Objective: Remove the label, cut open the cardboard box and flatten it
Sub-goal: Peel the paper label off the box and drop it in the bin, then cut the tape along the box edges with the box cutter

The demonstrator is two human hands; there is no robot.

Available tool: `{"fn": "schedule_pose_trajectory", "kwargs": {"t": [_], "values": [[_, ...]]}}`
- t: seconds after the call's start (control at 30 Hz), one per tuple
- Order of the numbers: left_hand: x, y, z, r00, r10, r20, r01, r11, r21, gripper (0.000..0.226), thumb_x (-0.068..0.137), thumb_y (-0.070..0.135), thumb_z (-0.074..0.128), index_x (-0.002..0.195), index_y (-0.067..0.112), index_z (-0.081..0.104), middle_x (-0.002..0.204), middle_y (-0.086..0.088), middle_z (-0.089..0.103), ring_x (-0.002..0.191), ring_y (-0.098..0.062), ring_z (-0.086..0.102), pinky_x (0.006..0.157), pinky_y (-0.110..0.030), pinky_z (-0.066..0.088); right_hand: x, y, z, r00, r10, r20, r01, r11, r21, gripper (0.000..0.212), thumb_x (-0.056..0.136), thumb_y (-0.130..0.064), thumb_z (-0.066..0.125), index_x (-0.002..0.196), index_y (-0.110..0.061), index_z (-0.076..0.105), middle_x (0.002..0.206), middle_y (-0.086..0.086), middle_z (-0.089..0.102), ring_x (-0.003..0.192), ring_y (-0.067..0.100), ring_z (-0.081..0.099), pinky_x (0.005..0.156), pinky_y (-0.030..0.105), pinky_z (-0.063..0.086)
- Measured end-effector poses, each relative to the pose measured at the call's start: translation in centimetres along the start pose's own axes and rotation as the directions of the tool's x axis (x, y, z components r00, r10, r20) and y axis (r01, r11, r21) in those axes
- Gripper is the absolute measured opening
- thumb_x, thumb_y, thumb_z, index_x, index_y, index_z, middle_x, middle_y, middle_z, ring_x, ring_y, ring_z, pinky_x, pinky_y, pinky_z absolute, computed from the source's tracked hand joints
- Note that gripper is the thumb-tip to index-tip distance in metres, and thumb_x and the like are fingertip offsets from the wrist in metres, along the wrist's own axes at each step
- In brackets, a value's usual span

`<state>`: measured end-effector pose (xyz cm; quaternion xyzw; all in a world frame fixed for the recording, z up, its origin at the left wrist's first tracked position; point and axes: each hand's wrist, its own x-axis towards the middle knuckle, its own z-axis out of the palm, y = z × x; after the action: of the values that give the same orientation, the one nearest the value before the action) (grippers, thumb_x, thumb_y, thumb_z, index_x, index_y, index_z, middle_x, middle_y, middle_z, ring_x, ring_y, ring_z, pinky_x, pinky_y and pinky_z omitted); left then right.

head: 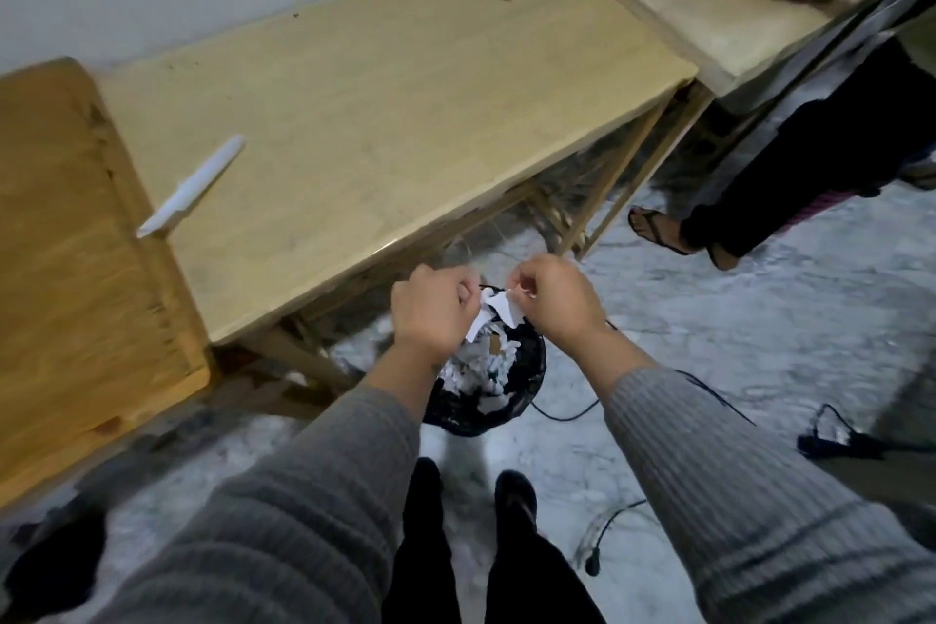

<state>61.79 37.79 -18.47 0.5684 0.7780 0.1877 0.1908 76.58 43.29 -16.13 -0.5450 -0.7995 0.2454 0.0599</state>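
Both hands, left hand [430, 314] and right hand [552, 304], fingers pinched on the torn white label [499, 312] over the black bin [527, 385]; tear small, drop straight in; box not visible, probably off-frame; white cutter [195, 185] on counter [385, 117].

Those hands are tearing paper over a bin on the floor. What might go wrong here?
Three risks, as I judge them. The black bin already looks full of white scraps, so pieces torn from the paper held by the left hand and right hand may spill onto the floor. Loose cables lie near the feet and could trip someone. The white cutter overhangs the table edge and might fall.
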Motion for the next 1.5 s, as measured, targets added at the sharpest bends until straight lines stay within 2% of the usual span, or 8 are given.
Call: {"fn": "schedule_pose_trajectory", "kwargs": {"t": [0.13, 0.23, 0.43, 0.53, 0.7, 0.87, 1.07, 1.5], "values": [[1.1, -2.1, 5.2, 0.998, -0.030, 0.048, 0.032, 0.998, -0.051, 0.015, 0.082, 0.016, 0.059, 0.074, 0.025, 0.068, 0.080, 0.005, 0.069, 0.087, -0.021, 0.057, 0.073, -0.028, 0.034, 1.7, 3.4, 4.7, 0.998, 0.018, 0.066, -0.014, 0.998, -0.057, 0.016, 0.084, -0.013, 0.062, 0.092, -0.022, 0.072, 0.093, 0.002, 0.069, 0.097, 0.025, 0.055, 0.085, 0.038, 0.046], [1.9, -4.1, 9.9, 0.987, -0.085, 0.137, 0.111, 0.975, -0.194, 0.018, 0.080, 0.006, 0.066, 0.072, 0.019, 0.074, 0.090, 0.000, 0.064, 0.087, -0.022, 0.060, 0.071, -0.027, 0.040, 2.3, 6.5, 9.0, 0.993, 0.024, 0.112, -0.015, 0.996, -0.085, 0.022, 0.084, -0.013, 0.061, 0.099, -0.025, 0.072, 0.098, 0.000, 0.072, 0.106, 0.027, 0.053, 0.091, 0.040, 0.043], [1.3, -6.7, 16.9, 0.936, -0.210, 0.283, 0.236, 0.970, -0.061, 0.020, 0.093, 0.014, 0.061, 0.110, 0.018, 0.070, 0.121, 0.001, 0.055, 0.110, -0.023, 0.058, 0.092, -0.032, 0.047, 3.4, 11.2, 14.3, 0.963, 0.027, 0.267, 0.002, 0.994, -0.106, 0.024, 0.086, -0.013, 0.055, 0.096, -0.028, 0.071, 0.101, 0.002, 0.070, 0.107, 0.027, 0.053, 0.089, 0.036, 0.037], [0.5, -5.7, 16.3, 0.916, -0.211, 0.340, 0.214, 0.976, 0.030, 0.023, 0.096, 0.019, 0.055, 0.114, 0.024, 0.069, 0.135, -0.003, 0.053, 0.117, -0.025, 0.055, 0.095, -0.041, 0.049, 3.6, 11.3, 14.2, 0.934, 0.041, 0.354, 0.022, 0.985, -0.170, 0.026, 0.087, -0.015, 0.051, 0.097, -0.032, 0.069, 0.101, -0.001, 0.069, 0.104, 0.024, 0.056, 0.088, 0.034, 0.034], [0.1, -2.2, 9.3, 0.867, -0.277, 0.415, 0.262, 0.961, 0.093, 0.029, 0.097, 0.019, 0.050, 0.118, 0.030, 0.067, 0.134, 0.002, 0.057, 0.118, -0.024, 0.056, 0.096, -0.039, 0.049, 3.9, 7.2, 8.5, 0.862, 0.041, 0.505, 0.097, 0.965, -0.244, 0.018, 0.089, -0.019, 0.051, 0.088, -0.032, 0.063, 0.102, 0.000, 0.066, 0.100, 0.025, 0.058, 0.089, 0.037, 0.041], [-1.2, 0.6, -0.6, 0.885, -0.359, 0.296, 0.372, 0.928, 0.013, 0.023, 0.096, 0.022, 0.045, 0.095, 0.037, 0.062, 0.118, 0.003, 0.065, 0.104, -0.020, 0.061, 0.087, -0.030, 0.050, 4.3, 0.3, 0.6, 0.882, -0.144, 0.449, 0.242, 0.955, -0.169, 0.019, 0.090, -0.019, 0.049, 0.092, -0.030, 0.065, 0.109, 0.005, 0.068, 0.103, 0.028, 0.061, 0.087, 0.038, 0.049], [-4.4, -0.6, -12.1, 0.912, -0.410, 0.032, 0.410, 0.912, -0.002, 0.026, 0.095, 0.023, 0.051, 0.114, 0.026, 0.068, 0.122, -0.002, 0.065, 0.110, -0.023, 0.060, 0.092, -0.029, 0.047, 4.2, -11.2, -4.2, 0.843, -0.405, 0.355, 0.470, 0.875, -0.119, 0.021, 0.090, -0.021, 0.050, 0.100, -0.025, 0.068, 0.114, 0.006, 0.067, 0.105, 0.028, 0.060, 0.088, 0.036, 0.050], [-16.0, -15.0, -27.4, 0.791, -0.575, -0.208, 0.581, 0.813, -0.037, 0.021, 0.096, 0.024, 0.054, 0.110, 0.024, 0.069, 0.117, -0.002, 0.067, 0.109, -0.020, 0.060, 0.097, -0.037, 0.049, -2.4, -35.1, 1.3, 0.707, -0.638, 0.306, 0.686, 0.723, -0.079, 0.022, 0.094, -0.024, 0.049, 0.104, -0.021, 0.069, 0.106, 0.004, 0.068, 0.095, 0.023, 0.062, 0.075, 0.034, 0.051]]}}
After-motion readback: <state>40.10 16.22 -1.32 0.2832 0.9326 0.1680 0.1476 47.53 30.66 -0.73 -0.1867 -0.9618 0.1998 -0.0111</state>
